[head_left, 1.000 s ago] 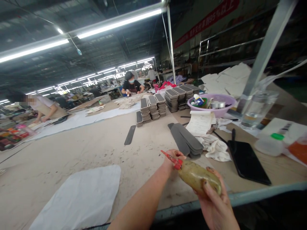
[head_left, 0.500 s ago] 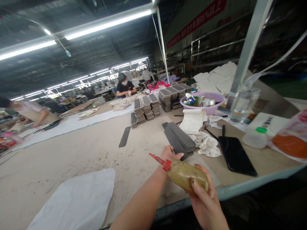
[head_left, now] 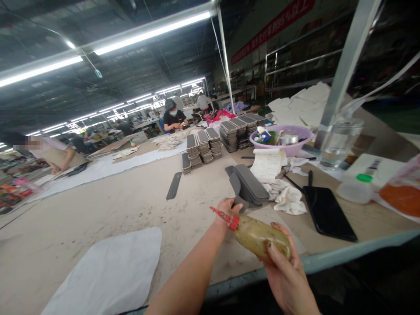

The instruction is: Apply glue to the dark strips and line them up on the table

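My right hand is wrapped round a yellowish squeeze bottle of what looks like glue, its red nozzle pointing left. Beyond the nozzle, my left hand pinches the near end of a dark grey strip. That strip bends away from a small pile of matching grey strips on the table. The bottle hides part of my left hand. Farther off, a single grey strip lies flat by itself, just in front of neat stacks of light-edged grey pieces.
Right of the pile are a crumpled white cloth, a black phone-like slab, a glass jar and a purple basin. A white sheet lies at front left. Co-workers sit across the table.
My left hand has closed on one grey strip and pulled its edge leftward, away from the pile, bending it. The bottle stays in my right hand, held much as before.
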